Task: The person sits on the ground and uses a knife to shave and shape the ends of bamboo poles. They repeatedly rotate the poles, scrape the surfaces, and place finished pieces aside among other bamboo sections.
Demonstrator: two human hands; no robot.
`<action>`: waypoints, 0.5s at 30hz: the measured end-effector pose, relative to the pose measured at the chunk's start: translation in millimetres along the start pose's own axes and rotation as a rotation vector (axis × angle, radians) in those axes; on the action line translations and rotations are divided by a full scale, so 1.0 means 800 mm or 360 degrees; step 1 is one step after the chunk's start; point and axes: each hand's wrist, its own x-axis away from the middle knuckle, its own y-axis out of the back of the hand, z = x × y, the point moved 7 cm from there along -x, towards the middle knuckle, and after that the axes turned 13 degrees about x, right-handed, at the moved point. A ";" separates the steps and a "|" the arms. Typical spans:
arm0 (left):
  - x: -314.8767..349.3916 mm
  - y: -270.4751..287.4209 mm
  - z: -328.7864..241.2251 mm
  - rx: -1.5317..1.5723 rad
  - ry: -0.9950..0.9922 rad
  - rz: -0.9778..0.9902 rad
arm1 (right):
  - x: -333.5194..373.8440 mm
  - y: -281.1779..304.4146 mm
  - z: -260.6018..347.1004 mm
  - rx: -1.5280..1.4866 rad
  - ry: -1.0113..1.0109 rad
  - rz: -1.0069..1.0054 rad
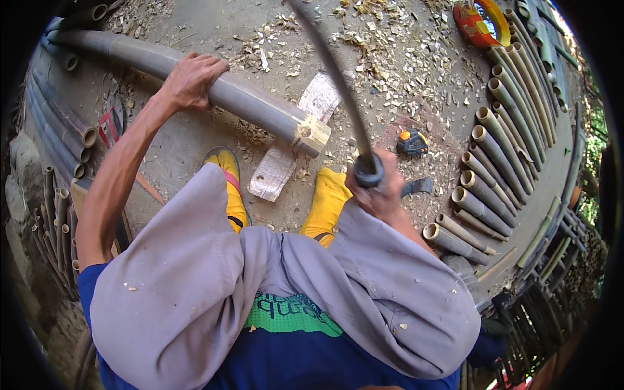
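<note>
My left hand (194, 79) is closed over the top of a thick grey-brown bamboo pole (257, 109). The pole slants from the far left toward the middle. Its near end is shaved to pale wood in flat facets, with a small notch on top. Under that end lies a flat, chipped wooden block (275, 170). In my right hand (385, 188), by my right knee, is a machete (338, 78). Its long dark blade points up and away, apart from the pole, and my fingers wrap its dark handle.
Wood chips (396, 71) litter the ground. Near my right hand lie a black-and-orange tape measure (412, 142) and a dark blade-like piece (417, 187). Cut bamboo poles (500, 156) line the right; more bamboo (62, 133) lies left. A red-orange and yellow looped object (480, 25) sits far right.
</note>
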 end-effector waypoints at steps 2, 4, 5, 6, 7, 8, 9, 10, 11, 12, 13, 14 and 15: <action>-0.001 0.001 -0.001 0.0008 0.0058 0.0035 | 0.003 -0.052 -0.041 0.0429 -0.0221 0.0517; -0.005 0.007 -0.002 0.0000 0.0063 0.0037 | 0.008 -0.045 -0.046 0.0428 -0.0230 0.0585; 0.002 0.004 0.000 0.0000 0.0069 0.0043 | 0.005 -0.042 -0.038 0.0410 -0.0225 0.0639; 0.001 0.004 0.002 0.0000 0.0061 0.0029 | -0.001 -0.038 -0.036 0.0197 -0.0357 0.0677; 0.000 0.007 0.005 -0.0007 0.0053 0.0008 | -0.013 -0.018 -0.017 0.0089 -0.0267 0.0435; 0.007 0.004 0.006 0.0002 0.0064 0.0004 | -0.016 0.000 0.006 -0.0030 -0.0178 0.0221; 0.002 0.004 0.003 0.0015 0.0032 -0.0008 | -0.013 0.022 0.022 -0.0123 -0.0115 -0.0019; -0.002 0.003 -0.001 0.0036 0.0015 -0.0004 | -0.010 0.037 0.030 -0.0120 -0.0098 -0.0252; -0.003 0.004 0.000 0.0025 0.0030 -0.0002 | -0.008 0.021 0.018 -0.0080 -0.0066 -0.0107; 0.001 0.004 -0.001 0.0018 0.0052 0.0009 | -0.002 -0.006 -0.007 -0.0050 -0.0037 0.0047; 0.001 0.004 -0.002 0.0010 0.0060 0.0008 | 0.003 -0.031 -0.031 -0.0005 -0.0008 0.0190; 0.000 0.005 -0.003 -0.0022 0.0052 -0.0023 | 0.003 -0.061 -0.061 0.0350 -0.0348 0.0604; 0.000 0.003 -0.005 -0.0054 0.0043 -0.0054 | 0.008 -0.062 -0.067 0.0351 -0.0374 0.0636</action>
